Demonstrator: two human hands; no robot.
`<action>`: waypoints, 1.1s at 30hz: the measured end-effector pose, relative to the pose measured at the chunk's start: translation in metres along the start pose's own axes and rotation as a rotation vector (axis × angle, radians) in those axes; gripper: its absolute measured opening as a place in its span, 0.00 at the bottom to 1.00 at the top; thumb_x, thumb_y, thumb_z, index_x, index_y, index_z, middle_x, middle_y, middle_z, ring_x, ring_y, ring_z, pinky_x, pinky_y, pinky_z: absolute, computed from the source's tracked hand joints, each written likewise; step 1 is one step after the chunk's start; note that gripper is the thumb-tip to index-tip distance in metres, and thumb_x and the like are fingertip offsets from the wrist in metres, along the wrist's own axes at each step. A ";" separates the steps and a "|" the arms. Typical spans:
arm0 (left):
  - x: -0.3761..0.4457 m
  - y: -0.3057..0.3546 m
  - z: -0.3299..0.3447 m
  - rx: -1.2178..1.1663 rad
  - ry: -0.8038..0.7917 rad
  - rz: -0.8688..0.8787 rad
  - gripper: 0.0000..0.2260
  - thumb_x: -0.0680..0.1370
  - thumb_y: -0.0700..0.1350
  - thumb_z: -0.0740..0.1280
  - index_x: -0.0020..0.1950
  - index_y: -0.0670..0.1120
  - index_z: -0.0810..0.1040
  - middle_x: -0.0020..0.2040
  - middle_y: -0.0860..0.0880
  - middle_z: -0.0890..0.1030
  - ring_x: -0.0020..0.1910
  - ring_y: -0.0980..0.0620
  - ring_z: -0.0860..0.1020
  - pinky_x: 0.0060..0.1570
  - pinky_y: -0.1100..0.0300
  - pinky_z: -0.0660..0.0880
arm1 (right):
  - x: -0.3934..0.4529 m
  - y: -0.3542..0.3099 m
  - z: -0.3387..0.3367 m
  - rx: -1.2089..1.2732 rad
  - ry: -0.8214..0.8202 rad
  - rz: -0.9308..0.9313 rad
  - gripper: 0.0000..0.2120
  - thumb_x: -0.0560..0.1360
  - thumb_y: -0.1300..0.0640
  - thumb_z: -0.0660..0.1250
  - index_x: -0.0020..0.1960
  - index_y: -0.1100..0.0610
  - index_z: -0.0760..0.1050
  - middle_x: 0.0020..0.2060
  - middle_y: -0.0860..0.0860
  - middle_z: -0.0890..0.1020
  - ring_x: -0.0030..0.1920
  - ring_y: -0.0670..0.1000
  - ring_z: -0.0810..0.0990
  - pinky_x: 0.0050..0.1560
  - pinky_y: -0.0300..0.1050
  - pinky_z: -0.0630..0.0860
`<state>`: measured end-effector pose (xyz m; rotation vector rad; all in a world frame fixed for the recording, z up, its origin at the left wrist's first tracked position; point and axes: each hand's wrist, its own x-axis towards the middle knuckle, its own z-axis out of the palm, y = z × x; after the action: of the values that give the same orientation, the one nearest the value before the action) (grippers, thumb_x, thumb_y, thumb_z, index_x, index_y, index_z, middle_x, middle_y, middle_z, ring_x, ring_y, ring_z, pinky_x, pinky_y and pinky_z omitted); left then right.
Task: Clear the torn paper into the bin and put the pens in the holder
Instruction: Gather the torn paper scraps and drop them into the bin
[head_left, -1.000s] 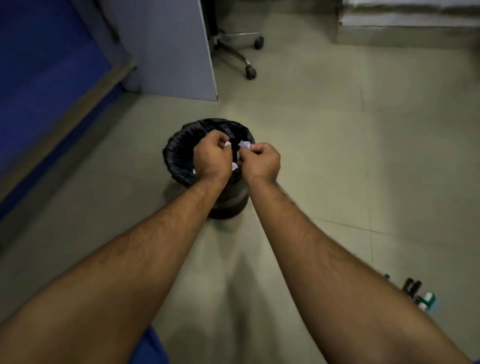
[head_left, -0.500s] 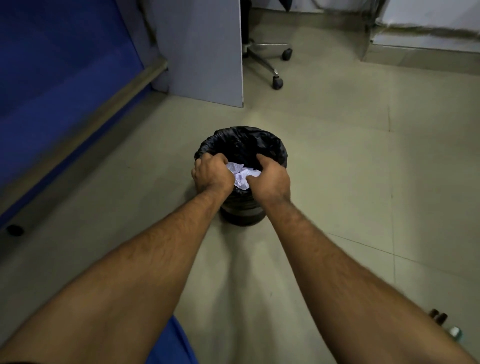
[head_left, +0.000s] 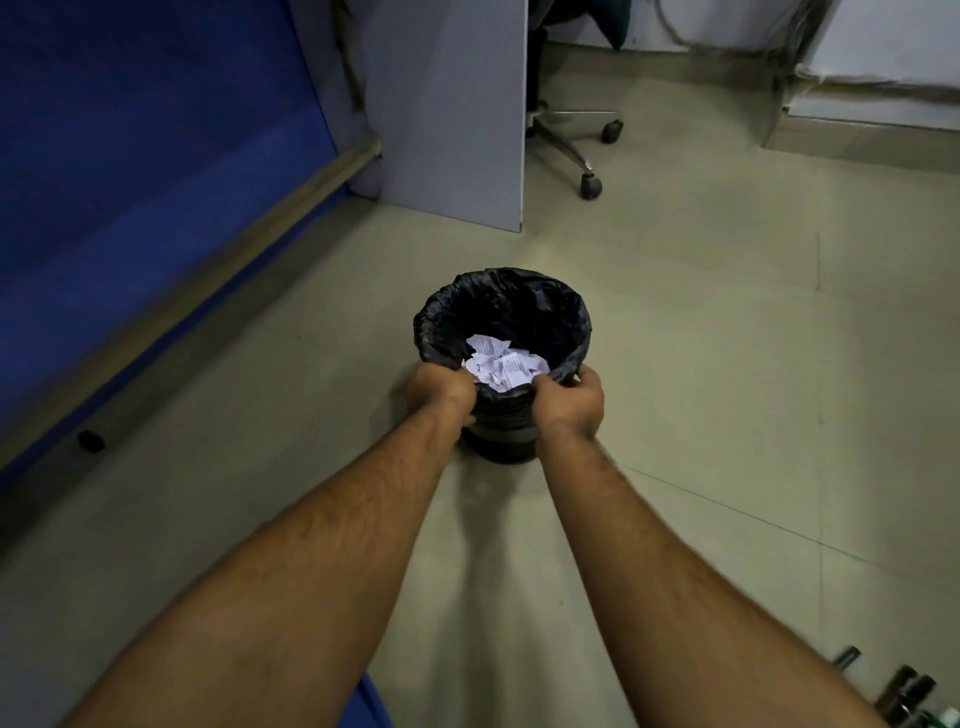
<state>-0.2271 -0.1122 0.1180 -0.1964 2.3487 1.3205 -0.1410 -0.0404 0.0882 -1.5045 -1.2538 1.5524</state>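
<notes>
The torn paper (head_left: 501, 366) has dropped into the bin (head_left: 519, 306), centre frame; left hand (head_left: 439, 392) and right hand (head_left: 569, 402) fingers now curl round its rim, leaving the pens (head_left: 906, 691), lower right.

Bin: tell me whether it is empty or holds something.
Not empty: white torn paper lies inside the black-lined bin, well below its rim.

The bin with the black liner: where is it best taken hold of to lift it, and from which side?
Probably at the rim, from the near side with both hands. The bin stands upright on the floor, its liner folded over the rim, and torn paper lies loose inside. The left hand and right hand already grip the near rim at either side, which should keep it level.
</notes>
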 end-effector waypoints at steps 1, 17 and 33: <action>0.000 -0.001 -0.005 -0.133 -0.026 -0.061 0.12 0.78 0.44 0.68 0.59 0.41 0.78 0.56 0.42 0.80 0.46 0.40 0.81 0.36 0.52 0.81 | -0.003 -0.001 0.004 -0.003 -0.018 0.005 0.18 0.67 0.59 0.72 0.56 0.52 0.78 0.48 0.51 0.84 0.47 0.55 0.83 0.47 0.43 0.77; 0.086 -0.028 -0.106 -0.450 0.164 -0.124 0.15 0.76 0.43 0.66 0.63 0.44 0.78 0.56 0.43 0.81 0.49 0.40 0.82 0.28 0.57 0.80 | -0.075 0.001 0.114 0.118 -0.691 0.153 0.17 0.77 0.71 0.63 0.57 0.51 0.75 0.44 0.50 0.82 0.33 0.44 0.78 0.29 0.35 0.73; -0.160 0.195 -0.204 0.200 0.176 0.301 0.07 0.77 0.45 0.65 0.43 0.45 0.80 0.40 0.44 0.84 0.42 0.42 0.81 0.40 0.52 0.78 | -0.180 -0.293 0.007 -0.037 -0.347 -0.031 0.08 0.73 0.59 0.67 0.50 0.49 0.78 0.37 0.51 0.84 0.41 0.52 0.85 0.49 0.56 0.82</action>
<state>-0.2096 -0.1930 0.4318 0.1112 2.7247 1.2282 -0.1714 -0.1052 0.4249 -1.2652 -1.4957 1.8337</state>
